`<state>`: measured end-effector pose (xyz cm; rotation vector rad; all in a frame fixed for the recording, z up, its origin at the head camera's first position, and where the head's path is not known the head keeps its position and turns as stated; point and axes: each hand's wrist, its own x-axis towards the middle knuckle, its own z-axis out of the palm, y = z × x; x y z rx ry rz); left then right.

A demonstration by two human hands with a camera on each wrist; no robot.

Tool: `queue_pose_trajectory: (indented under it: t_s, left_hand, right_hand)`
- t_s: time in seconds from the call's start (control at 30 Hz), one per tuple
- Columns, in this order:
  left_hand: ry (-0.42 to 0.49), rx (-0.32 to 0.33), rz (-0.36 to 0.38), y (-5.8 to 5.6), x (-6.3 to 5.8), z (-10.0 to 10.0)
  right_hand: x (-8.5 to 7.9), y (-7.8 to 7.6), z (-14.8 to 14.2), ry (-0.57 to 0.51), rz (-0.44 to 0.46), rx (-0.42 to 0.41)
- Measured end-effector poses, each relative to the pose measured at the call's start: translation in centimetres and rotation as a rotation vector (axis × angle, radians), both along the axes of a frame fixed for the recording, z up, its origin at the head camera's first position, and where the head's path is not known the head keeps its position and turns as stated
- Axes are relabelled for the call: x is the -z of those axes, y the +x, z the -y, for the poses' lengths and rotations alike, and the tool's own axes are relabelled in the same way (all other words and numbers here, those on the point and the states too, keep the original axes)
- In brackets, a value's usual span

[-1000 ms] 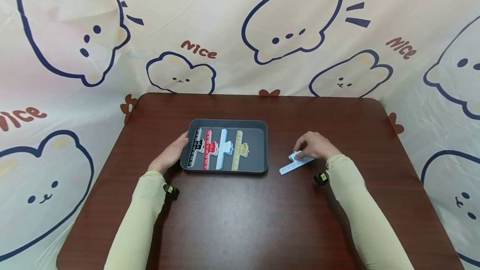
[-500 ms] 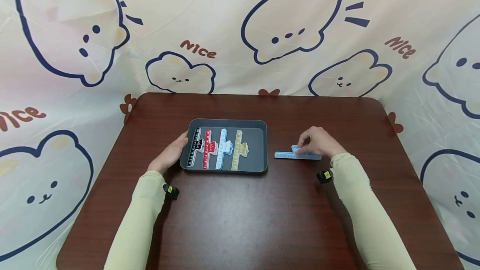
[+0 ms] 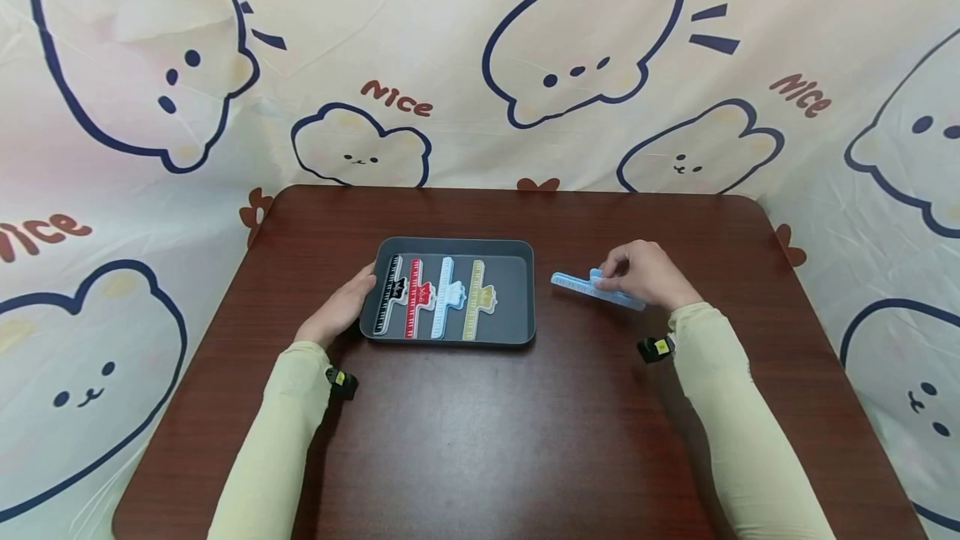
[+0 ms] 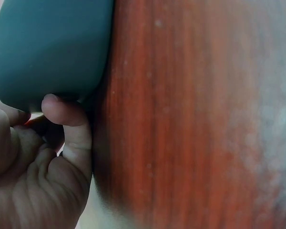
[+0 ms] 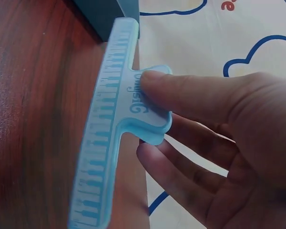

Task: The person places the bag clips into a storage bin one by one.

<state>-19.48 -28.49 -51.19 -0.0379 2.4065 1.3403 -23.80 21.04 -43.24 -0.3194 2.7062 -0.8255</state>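
My right hand (image 3: 641,273) pinches a light blue sheet-music clip (image 3: 592,288) by its handle, right of the tray. In the right wrist view the clip (image 5: 102,109) shows printed piano keys and lettering, with the thumb on its near face and fingers behind. It appears raised off the table. My left hand (image 3: 341,305) grips the left end of the dark grey tray (image 3: 517,252); in the left wrist view a bent finger presses the tray's outer wall (image 4: 52,43). Inside lie black (image 3: 389,294), red (image 3: 415,297), light blue (image 3: 444,298) and yellow (image 3: 474,298) clips, side by side.
A dark brown wooden table (image 3: 465,432) lies under everything. Its far edge meets a cream curtain (image 3: 465,48) printed with cartoon bears, which also hangs at both sides. Bare tray floor shows right of the yellow clip.
My right hand has moved slightly away from me and turned the light blue clip clockwise, its left end swinging to the far side. The left hand and tray stay put.
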Motion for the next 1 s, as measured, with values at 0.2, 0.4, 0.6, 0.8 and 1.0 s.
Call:
queue_pose_trajectory:
  t_s: [0.2, 0.4, 0.6, 0.8, 1.0]
  left_hand:
    - [-0.011, -0.001, 0.000, 0.01, 0.07, 0.08]
    - [-0.010, 0.000, -0.012, -0.03, 0.12, 0.10]
    - [-0.012, -0.001, -0.002, -0.15, 0.11, 0.07]
    - [-0.021, 0.003, -0.007, -0.31, 0.24, 0.12]
    - [-0.013, 0.006, -0.007, -0.10, 0.04, 0.15]
  right_hand:
    - [-0.37, 0.05, -0.14, -0.013, -0.010, 0.024]
    - [-0.58, 0.04, -0.18, -0.046, -0.018, 0.035]
    - [-0.63, -0.01, -0.29, -0.074, -0.018, 0.025]
    - [-0.57, 0.05, -0.37, -0.082, -0.008, 0.019]
    - [-0.28, -0.09, -0.50, -0.099, 0.005, 0.040]
